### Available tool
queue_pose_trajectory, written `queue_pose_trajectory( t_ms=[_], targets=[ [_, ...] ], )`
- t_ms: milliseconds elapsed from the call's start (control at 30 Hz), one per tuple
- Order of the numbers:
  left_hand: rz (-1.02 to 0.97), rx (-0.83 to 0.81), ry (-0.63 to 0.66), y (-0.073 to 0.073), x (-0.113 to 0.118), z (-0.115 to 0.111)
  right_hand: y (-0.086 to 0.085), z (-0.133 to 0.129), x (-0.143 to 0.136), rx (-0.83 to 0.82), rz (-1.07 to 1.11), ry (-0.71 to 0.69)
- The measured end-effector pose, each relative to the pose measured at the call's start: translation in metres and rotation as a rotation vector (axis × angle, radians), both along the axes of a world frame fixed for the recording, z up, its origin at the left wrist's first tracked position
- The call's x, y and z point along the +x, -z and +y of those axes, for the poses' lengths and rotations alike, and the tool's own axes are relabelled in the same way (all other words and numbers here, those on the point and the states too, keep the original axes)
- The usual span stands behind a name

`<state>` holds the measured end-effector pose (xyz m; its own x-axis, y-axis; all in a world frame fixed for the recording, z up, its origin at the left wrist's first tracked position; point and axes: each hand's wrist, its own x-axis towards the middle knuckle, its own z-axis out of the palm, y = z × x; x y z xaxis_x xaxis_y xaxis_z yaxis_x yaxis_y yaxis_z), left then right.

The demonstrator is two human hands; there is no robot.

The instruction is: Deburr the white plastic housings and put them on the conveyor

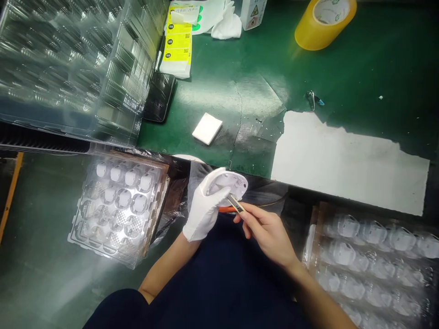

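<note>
In a white glove, my left hand (205, 208) is closed around a white plastic shell (236, 182), an oval hollow part with its inside turned up and a small dark hole at its right end. My bare right hand (264, 226) grips a slim utility knife (236, 204) between thumb and fingers. The knife's front end meets the shell's near rim, close to my left thumb; its tip is too small to make out. Both hands are in front of the bench edge, above my lap. Something orange (226, 209) shows just under the shell.
The green bench (212, 98) bears a white square pad (207, 128), torn white paper (350, 160), yellow tape (324, 23), clippers (312, 99) and yellow labels (177, 43). Stacked clear trays (126, 59) stand left. Trays of white parts sit low at left (118, 210) and right (373, 269).
</note>
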<state>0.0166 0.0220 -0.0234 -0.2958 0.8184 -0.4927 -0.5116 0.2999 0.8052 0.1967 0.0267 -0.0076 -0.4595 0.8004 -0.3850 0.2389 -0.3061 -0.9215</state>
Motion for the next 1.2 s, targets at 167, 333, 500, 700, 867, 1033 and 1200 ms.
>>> queue_pose_trajectory(
  t_ms=[167,333,500,700,867,1033,1200],
  targets=[
    [0.103,-0.018,0.028,0.0,0.003,-0.004,0.001,-0.015,-0.006,0.367,-0.16,0.015],
    [0.166,-0.028,0.115,-0.003,-0.004,-0.004,-0.002,-0.031,-0.015,0.796,-0.35,0.019],
    [-0.033,-0.042,0.214,-0.009,-0.017,0.003,-0.01,-0.022,-0.013,0.642,-0.269,-0.01],
    [-0.493,-0.006,0.123,-0.018,-0.022,0.011,-0.013,0.0,0.005,0.079,-0.166,0.111],
    [-0.688,0.1,0.111,-0.019,-0.023,0.008,-0.011,0.006,0.012,-0.129,0.054,0.083],
    [-0.577,0.174,0.086,-0.016,-0.025,0.001,-0.008,0.006,0.007,-0.114,0.156,0.098],
    [-0.349,0.245,0.048,-0.018,-0.02,-0.002,-0.007,0.002,0.004,0.143,0.051,0.18]
  ],
)
